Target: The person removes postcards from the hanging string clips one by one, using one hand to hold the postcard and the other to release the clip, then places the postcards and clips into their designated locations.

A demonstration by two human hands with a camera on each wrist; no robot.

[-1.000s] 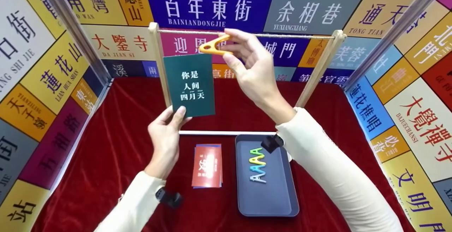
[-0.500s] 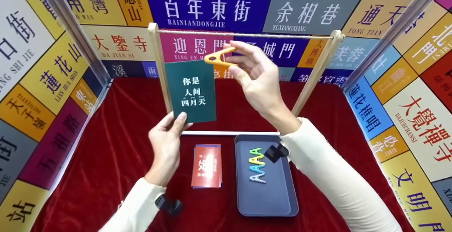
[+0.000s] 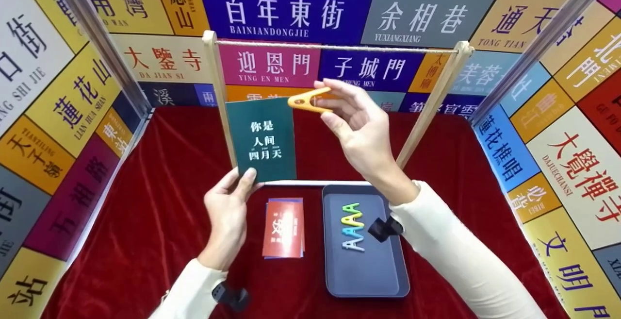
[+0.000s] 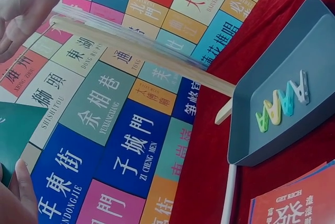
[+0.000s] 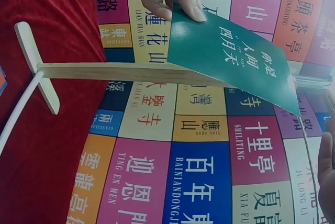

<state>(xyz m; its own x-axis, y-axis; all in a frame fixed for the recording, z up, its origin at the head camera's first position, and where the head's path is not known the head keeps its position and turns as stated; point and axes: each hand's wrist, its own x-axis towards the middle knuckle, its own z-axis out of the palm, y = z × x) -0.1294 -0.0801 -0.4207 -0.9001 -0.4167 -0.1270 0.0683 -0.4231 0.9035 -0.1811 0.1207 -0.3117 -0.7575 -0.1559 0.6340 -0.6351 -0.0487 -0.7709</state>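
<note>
My left hand [image 3: 227, 212] pinches a dark green card [image 3: 264, 115] with white characters by its lower left corner, thumb in front. In my right hand [image 3: 361, 134] is an orange clothespin [image 3: 310, 108], held between thumb and fingers, its closed-looking end close to the card's top right corner. Whether clip and card touch, I cannot tell. Both are below a thin rope [image 3: 388, 49] strung across a wooden frame [image 3: 434, 105]. The right wrist view shows the card [image 5: 209, 51] at a slant under the left thumb; the clothespin is out of sight there.
A grey tray [image 3: 364, 277] at the front right holds several coloured clothespins [image 3: 352, 231] in a column. Left of it lies a stack of red cards [image 3: 284, 229] on the red cloth [image 3: 160, 241]. Printed panels [image 3: 291, 8] wall the back and sides.
Both hands have come down together, carrying the green card and orange clothespin lower, away from the rope. The clothespin has also shifted slightly right. Tray and card stack stay put.
</note>
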